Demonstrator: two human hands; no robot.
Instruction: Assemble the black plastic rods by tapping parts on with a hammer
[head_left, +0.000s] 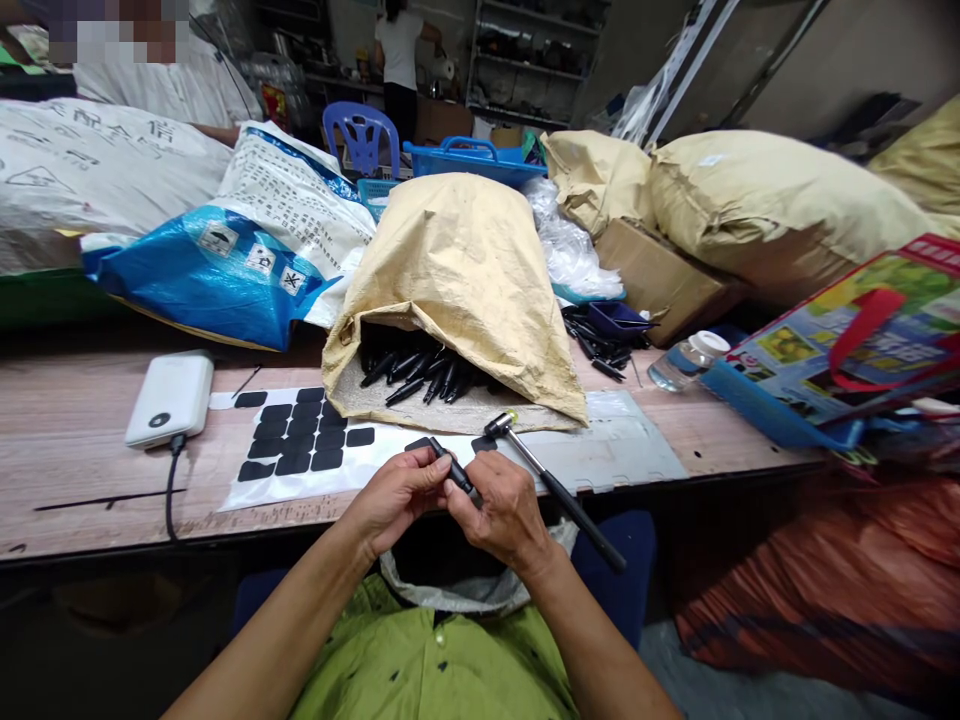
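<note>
Both my hands meet over the table's front edge on one short black pen-like tube. My left hand pinches its upper end between thumb and fingertips. Fingers curled, my right hand grips the lower end, which is partly hidden. Beside my right hand lies a small hammer with a black handle, its head on the table and its handle jutting past the edge. Just beyond, a yellowish woven sack lies with its mouth toward me, and several similar black tubes show inside.
A white sheet with black rounded pads lies left of centre. Further left sits a white power bank with a cable. At right are a small bottle, loose black parts and a colourful box. Other people are in the background.
</note>
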